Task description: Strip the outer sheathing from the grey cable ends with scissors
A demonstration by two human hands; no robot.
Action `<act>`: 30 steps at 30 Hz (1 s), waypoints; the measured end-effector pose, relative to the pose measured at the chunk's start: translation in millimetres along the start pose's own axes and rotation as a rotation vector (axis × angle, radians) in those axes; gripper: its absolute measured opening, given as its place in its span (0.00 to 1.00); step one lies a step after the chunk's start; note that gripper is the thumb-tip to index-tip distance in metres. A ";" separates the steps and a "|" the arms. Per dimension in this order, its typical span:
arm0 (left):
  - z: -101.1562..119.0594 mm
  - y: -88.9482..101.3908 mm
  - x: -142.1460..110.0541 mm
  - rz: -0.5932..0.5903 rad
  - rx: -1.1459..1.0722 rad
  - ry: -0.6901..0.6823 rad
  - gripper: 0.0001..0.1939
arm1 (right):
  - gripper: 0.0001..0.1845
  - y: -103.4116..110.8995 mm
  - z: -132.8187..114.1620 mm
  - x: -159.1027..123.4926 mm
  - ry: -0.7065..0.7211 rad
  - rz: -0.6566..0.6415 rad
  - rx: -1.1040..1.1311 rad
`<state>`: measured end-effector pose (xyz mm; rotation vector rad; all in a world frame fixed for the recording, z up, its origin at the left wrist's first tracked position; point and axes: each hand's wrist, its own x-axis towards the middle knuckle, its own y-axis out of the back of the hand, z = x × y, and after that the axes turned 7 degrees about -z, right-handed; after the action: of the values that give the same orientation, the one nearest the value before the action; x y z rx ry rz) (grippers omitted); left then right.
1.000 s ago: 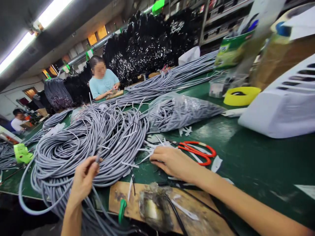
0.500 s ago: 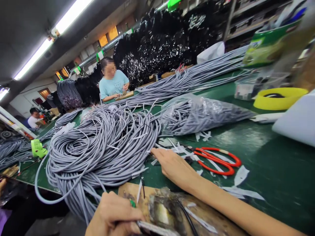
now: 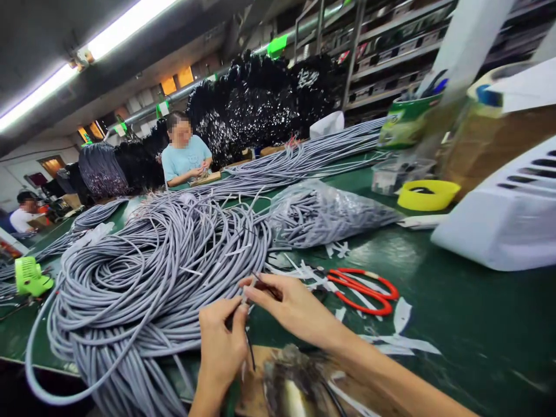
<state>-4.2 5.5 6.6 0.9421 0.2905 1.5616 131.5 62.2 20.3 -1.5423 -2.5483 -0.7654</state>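
Note:
My left hand (image 3: 222,336) and my right hand (image 3: 293,301) meet at the fingertips, just in front of the big coil of grey cable (image 3: 130,289). Both are closed in a pinch on a small pale strip (image 3: 245,296), mostly covered by the fingers. A thin dark wire (image 3: 260,280) shows at my right fingers, and another dark strand (image 3: 251,349) hangs below my left hand. Under my hands is a brown board (image 3: 260,354) bearing a stained, blocky fixture (image 3: 289,382). Red-handled scissors (image 3: 365,289) lie beyond my right forearm.
A clear bag of cut grey cables (image 3: 321,214) lies behind the scissors. White scraps (image 3: 403,344) are scattered on the green table (image 3: 478,324). On the right stand a yellow ring-shaped dish (image 3: 428,196) and a white slotted housing (image 3: 499,220). A person (image 3: 186,153) works across the table.
My left hand has risen to my right hand, and the whitish, dark-edged item it held no longer shows in it. My right hand has moved slightly toward me. The view has turned right.

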 end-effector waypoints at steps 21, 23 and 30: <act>-8.1 -10.1 -13.7 0.212 -0.093 0.081 0.11 | 0.15 -25.0 8.6 -19.1 0.083 0.113 -0.379; -7.5 -10.0 -13.7 0.208 -0.095 0.073 0.11 | 0.16 -28.1 9.0 -20.3 0.126 0.052 -0.423; -4.3 -8.4 -13.0 0.177 -0.108 0.073 0.11 | 0.18 -28.5 8.4 -19.2 0.073 0.009 -0.414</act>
<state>-2.0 -3.0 -6.9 0.8460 0.1759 1.7593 118.6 39.6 -3.7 -1.5841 -2.4346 -1.3913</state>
